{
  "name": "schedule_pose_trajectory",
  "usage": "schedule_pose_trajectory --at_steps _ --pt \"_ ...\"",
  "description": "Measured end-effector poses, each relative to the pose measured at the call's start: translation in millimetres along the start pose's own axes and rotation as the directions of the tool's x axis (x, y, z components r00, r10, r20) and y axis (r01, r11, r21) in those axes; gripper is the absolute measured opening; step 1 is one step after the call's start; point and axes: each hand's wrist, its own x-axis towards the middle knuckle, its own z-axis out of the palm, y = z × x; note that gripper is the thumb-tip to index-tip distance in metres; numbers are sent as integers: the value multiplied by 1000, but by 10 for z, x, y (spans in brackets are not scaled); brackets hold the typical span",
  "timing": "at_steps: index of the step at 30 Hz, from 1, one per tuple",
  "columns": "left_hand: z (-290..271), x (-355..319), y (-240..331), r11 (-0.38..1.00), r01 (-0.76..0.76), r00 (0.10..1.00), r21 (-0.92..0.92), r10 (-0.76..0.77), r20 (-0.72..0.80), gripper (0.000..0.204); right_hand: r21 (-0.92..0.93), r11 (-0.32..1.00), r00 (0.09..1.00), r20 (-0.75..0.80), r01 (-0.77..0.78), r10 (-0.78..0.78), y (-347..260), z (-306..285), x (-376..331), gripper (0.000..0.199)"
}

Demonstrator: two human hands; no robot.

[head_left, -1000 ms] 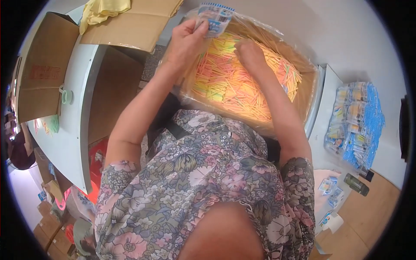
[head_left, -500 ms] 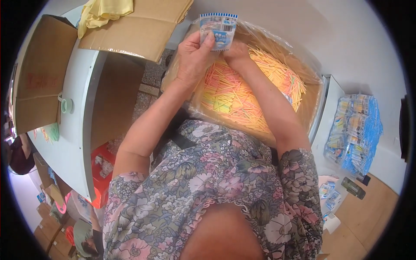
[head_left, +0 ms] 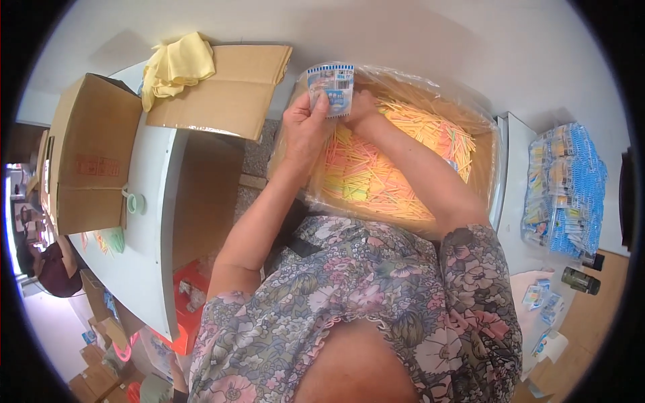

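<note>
My left hand (head_left: 306, 127) pinches a small flat packet (head_left: 341, 102), clear and blue-white with striped ends, thumb on its front. Just behind the packet's right edge is my right hand (head_left: 363, 107), its fingers hidden by the packet. Below both hands stands a cardboard carton (head_left: 485, 142) lined with clear plastic. Inside lies a thick heap of thin pink, orange and yellow sticks (head_left: 383, 168). My right forearm crosses above the heap.
To the left, a white table (head_left: 151, 178) holds an open cardboard box (head_left: 91, 154), a yellow cloth (head_left: 178, 67) and a pale green tape roll (head_left: 135, 203). Stacked bags of packets (head_left: 563, 191) and a dark green jar (head_left: 580, 281) are on the right. Another person (head_left: 57, 269) is far left.
The whole view has shifted, so most things appear lower and further right. My left hand still grips the packet, and my right hand stays beside it.
</note>
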Motion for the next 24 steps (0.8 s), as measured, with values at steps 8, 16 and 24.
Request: schedule_pose_trajectory --at_steps 8,16,24 --pt "-51 -5 123 961 150 977 234 -181 116 15 -315 920 958 237 233 -162 125 -1046 -401 13" --pt "375 -77 -114 509 -406 634 759 -441 635 9 -81 901 868 318 425 -381 -53 -1743 -917 15" --pt "696 -287 -383 896 -72 742 439 -246 624 10 773 551 945 202 -316 258 314 -1796 -1514 29"
